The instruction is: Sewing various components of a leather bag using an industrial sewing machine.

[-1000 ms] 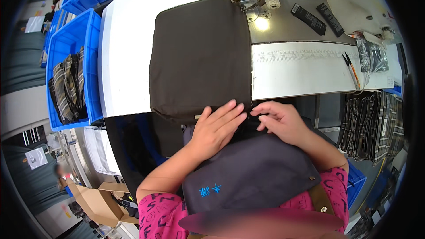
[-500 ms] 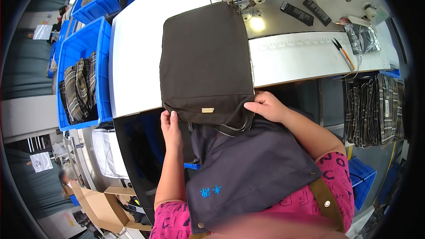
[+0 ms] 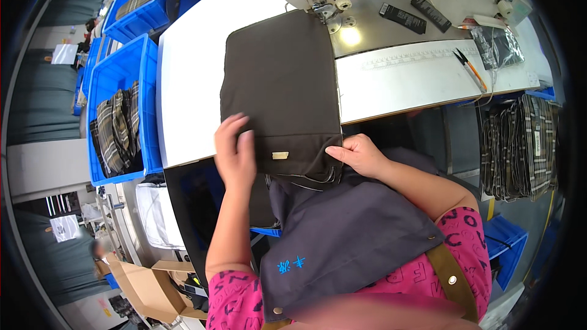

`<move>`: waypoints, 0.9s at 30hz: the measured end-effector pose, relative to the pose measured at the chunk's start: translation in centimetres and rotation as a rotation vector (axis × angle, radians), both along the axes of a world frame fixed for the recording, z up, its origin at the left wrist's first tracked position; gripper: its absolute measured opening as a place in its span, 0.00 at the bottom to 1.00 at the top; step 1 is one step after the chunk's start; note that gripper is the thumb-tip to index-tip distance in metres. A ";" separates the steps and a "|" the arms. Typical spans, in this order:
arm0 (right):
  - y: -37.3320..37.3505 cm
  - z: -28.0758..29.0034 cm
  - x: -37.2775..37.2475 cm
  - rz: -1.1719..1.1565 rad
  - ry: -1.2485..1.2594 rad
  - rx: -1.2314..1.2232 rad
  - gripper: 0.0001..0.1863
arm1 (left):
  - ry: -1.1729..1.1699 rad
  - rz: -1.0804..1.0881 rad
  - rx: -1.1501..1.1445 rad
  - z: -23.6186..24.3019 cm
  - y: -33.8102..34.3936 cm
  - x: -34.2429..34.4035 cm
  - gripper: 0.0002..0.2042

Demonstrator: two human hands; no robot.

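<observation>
A dark brown fabric panel with a small pale yellow patch lies flat on the white tabletop, its near end hanging over the front edge. Its upper right corner reaches the needle area of a sewing machine. My right hand pinches the panel's right edge near the bottom, thumb on top. At the panel's left edge, my left hand is raised with its fingers apart, slightly blurred; whether it touches the cloth I cannot tell.
Blue bins with plaid cloth stand left of the table. To the right lie a clear ruler, orange-handled thread snips and black tags. Stacked plaid pieces sit at the far right.
My left hand has let go of the panel's lower left corner and moved up along its left edge. My right hand keeps its pinch. The whole view has shifted slightly.
</observation>
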State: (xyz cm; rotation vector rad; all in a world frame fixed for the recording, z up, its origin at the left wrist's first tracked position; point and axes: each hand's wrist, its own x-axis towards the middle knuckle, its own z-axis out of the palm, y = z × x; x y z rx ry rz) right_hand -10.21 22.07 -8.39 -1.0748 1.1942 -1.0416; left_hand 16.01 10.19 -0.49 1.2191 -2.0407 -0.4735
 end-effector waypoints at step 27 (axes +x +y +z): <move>0.9 -1.9 -2.9 0.042 0.174 -0.177 0.25 | -0.372 -0.602 0.006 0.3 -9.3 -14.1 0.23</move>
